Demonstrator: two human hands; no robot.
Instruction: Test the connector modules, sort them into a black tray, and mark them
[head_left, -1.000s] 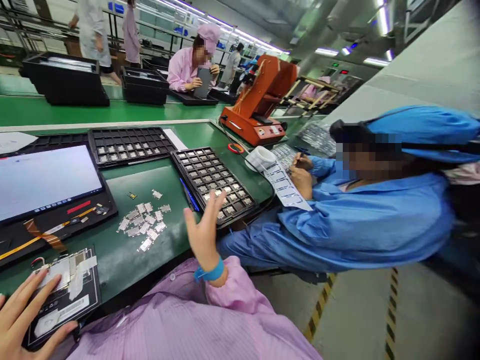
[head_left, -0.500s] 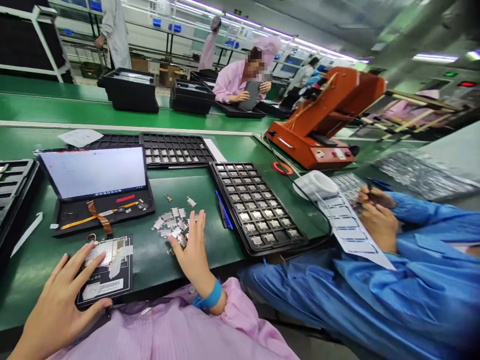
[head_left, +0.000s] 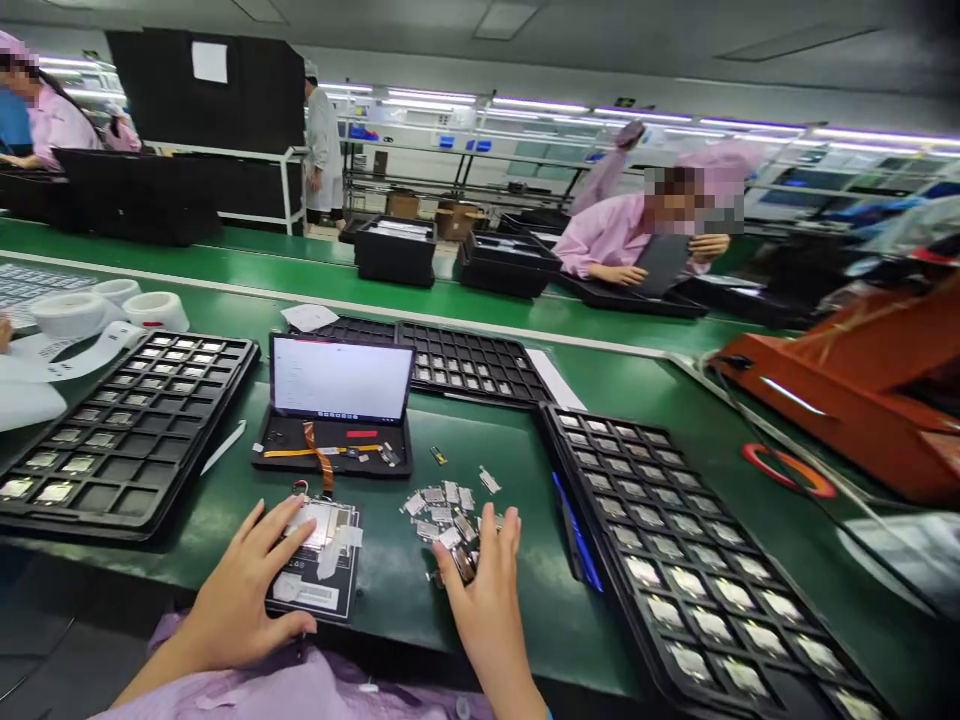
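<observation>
My left hand point(head_left: 244, 600) lies with fingers spread over the left side of a black device panel point(head_left: 349, 570). Its fingertips rest on a silver metal circuit module point(head_left: 324, 525) there; strips of clear tape cover part of the panel. An orange-brown flex cable point(head_left: 319, 455) runs from it to a black stand with a lit screen point(head_left: 341, 378). My right hand point(head_left: 491, 610) is open, thumb apart from the fingers, at the right edge of a pile of small silver metal modules point(head_left: 439, 505). Whether its fingertips touch any of them I cannot tell.
Black compartment trays with silver modules stand at left point(head_left: 139, 425) and right point(head_left: 675, 530), another tray point(head_left: 472, 365) behind the screen. A blue pen point(head_left: 577, 535) lies by the right tray. White tape rolls point(head_left: 154, 312) are at left, an orange machine point(head_left: 847, 380) at right. Co-workers point(head_left: 622, 235) sit across.
The view has swung left, bringing the left tray and tape rolls into sight and taking the blue-clothed neighbour out. Both hands keep about the same places over the panel and by the pile.
</observation>
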